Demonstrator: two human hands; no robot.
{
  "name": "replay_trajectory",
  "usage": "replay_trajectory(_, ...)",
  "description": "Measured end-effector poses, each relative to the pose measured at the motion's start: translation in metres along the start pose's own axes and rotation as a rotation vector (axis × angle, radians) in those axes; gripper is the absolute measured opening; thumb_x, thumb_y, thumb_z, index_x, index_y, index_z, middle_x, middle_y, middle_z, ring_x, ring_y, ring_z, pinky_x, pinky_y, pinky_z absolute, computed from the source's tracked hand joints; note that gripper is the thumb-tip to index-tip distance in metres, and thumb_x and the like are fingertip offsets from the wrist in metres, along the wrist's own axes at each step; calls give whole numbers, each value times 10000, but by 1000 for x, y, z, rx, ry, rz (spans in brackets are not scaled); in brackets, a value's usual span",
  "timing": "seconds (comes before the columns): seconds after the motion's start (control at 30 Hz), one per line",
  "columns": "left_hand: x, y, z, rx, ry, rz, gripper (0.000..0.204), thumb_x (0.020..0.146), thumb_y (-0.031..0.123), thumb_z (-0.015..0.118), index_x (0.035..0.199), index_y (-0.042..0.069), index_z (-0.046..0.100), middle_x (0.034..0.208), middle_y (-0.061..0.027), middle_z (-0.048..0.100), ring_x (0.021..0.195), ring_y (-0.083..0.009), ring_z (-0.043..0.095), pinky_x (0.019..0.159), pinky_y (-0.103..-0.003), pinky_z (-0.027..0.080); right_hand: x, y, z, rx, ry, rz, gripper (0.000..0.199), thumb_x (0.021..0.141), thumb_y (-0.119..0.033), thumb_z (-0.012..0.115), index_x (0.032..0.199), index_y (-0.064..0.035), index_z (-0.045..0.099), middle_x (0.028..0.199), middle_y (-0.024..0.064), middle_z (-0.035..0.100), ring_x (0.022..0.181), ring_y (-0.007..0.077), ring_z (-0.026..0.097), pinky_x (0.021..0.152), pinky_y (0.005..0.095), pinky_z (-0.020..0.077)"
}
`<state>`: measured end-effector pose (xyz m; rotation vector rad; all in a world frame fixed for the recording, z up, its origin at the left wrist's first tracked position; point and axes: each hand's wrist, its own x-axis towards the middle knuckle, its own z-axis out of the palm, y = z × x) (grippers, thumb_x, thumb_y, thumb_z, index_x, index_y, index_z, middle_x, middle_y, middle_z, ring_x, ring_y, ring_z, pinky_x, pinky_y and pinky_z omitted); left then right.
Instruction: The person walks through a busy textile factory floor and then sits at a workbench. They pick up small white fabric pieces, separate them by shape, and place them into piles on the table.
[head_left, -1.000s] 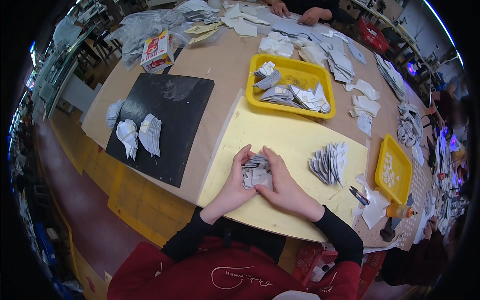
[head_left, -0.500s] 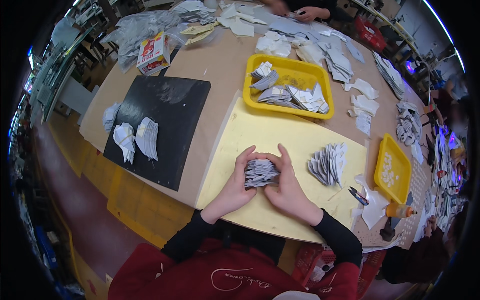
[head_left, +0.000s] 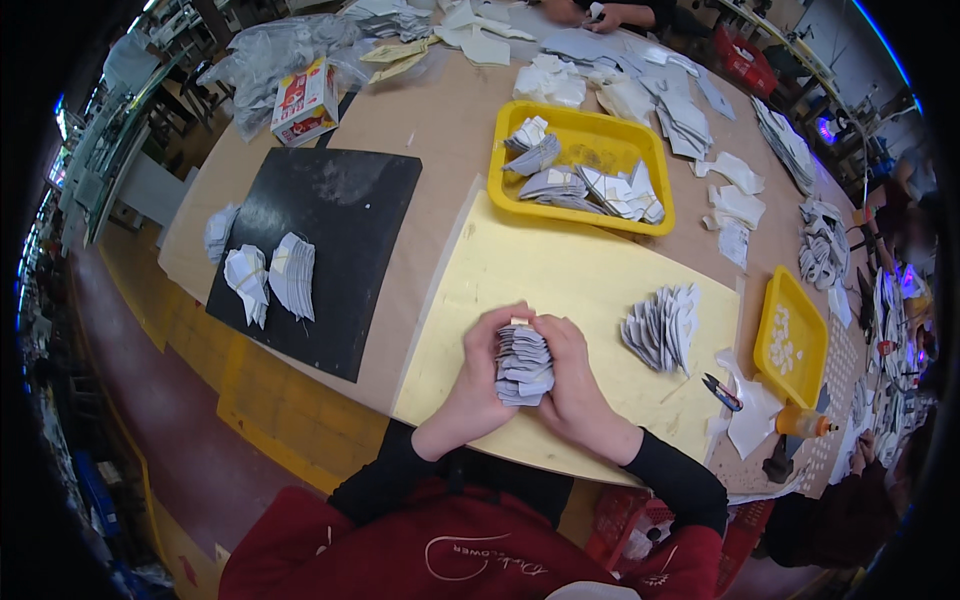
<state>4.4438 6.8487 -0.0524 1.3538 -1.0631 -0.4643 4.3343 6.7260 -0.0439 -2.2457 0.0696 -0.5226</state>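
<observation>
Between my two hands is a thick stack of small grey-white cut pieces (head_left: 524, 368), its layered edges facing me. My left hand (head_left: 480, 375) wraps its left side and my right hand (head_left: 575, 380) presses its right side, with fingers curled over the far end. The stack is held over a pale yellow board (head_left: 470, 270). To the right on that board, a second fanned pile of like pieces (head_left: 661, 328) lies apart from my hands. Thread snips (head_left: 722, 392) with dark handles lie at the board's right edge.
Beyond the board stands a yellow tray (head_left: 583, 222) with banded bundles. A black mat (head_left: 350, 215) at left bears more bundles (head_left: 292, 275). At right are a smaller yellow tray (head_left: 820, 340) and an orange bottle (head_left: 803, 421). Another person's hands (head_left: 612, 16) work at the far edge.
My fingers have closed in around the stack, and the hands have come closer together. The stack now stands taller and narrower, slightly nearer me.
</observation>
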Motion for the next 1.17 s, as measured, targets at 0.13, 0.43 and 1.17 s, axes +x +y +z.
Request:
replay_trajectory(0.13, 13, -5, -13, 281, -171, -149, 1018, 750, 142, 789, 1507, 72, 113, 1500, -206, 300, 1424, -374, 267, 1177, -529, 146, 5, -8, -6, -162, -36, 96, 817, 705, -34, 646, 1429, 9, 270, 1381, 235, 390, 1346, 409, 337, 1157, 571, 148)
replay_trajectory(0.43, 33, -12, -16, 579, -370, -125, 1010, 749, 258, 766, 1530, 77, 151, 1562, -239, 106, 1450, -499, -24, 1163, -601, 99, 12, 4, 11, -27, 46, 155, 874, 696, -41, 604, 1463, 2, 188, 1447, 242, 294, 1395, 405, 264, 1170, 583, 61)
replay_trajectory(1.17, 11, -2, -38, -1223, -323, -677, 1172, 753, 515, 788, 1565, 224, -5, 1627, -69, 67, 1476, -260, 180, 1178, -417, 228, 24, -21, -22, 274, -296, 285, 700, 940, -197, 600, 1523, -90, 228, 1465, 109, 371, 1373, 250, 337, 1138, 357, 254)
